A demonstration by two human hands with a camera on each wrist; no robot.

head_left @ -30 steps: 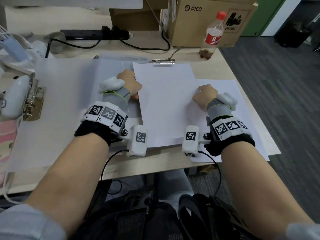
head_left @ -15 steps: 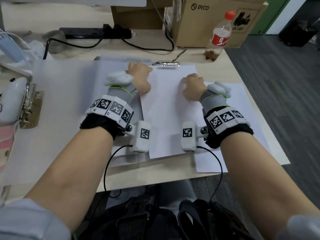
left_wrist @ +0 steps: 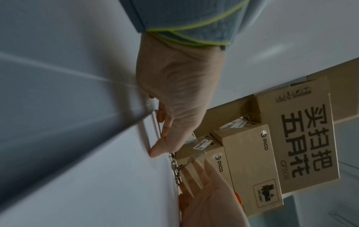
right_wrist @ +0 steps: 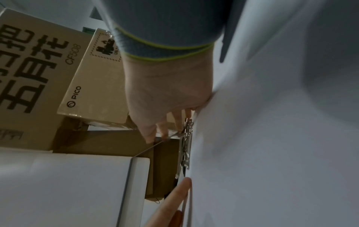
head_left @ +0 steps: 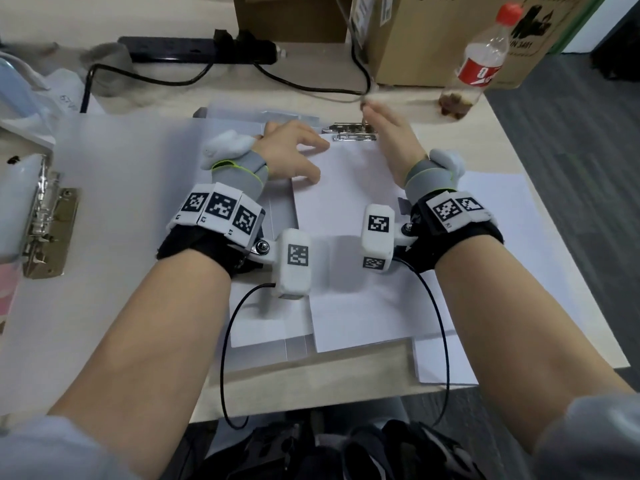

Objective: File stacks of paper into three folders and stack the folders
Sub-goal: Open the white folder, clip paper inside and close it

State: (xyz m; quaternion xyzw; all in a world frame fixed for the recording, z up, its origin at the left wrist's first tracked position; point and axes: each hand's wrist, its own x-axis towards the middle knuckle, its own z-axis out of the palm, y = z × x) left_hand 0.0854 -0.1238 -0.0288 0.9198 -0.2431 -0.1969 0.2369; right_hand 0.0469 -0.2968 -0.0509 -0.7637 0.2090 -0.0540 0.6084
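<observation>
An open translucent folder (head_left: 280,202) lies mid-desk with a white paper stack (head_left: 346,209) on its right half. The stack's top edge sits at the folder's metal clip (head_left: 349,133). My left hand (head_left: 298,154) presses flat on the stack's top left corner, fingers straight (left_wrist: 163,138). My right hand (head_left: 384,129) is at the clip, blurred, with straight fingers touching its raised wire lever (right_wrist: 174,135). The left wrist view shows the clip (left_wrist: 175,169) and my right hand (left_wrist: 205,184) with spread fingers. The right wrist view shows the clip (right_wrist: 186,145) against the paper edge.
A second folder with a brass clip (head_left: 45,230) lies open at the left. Loose white sheets (head_left: 512,271) stick out at the right, over the desk edge. Behind the folder are a power strip (head_left: 194,50), a cardboard box (head_left: 433,36) and a bottle (head_left: 478,64).
Both hands slid the paper stack up the folder until its top reached the clip. My right hand left the sheet and moved up to the clip lever.
</observation>
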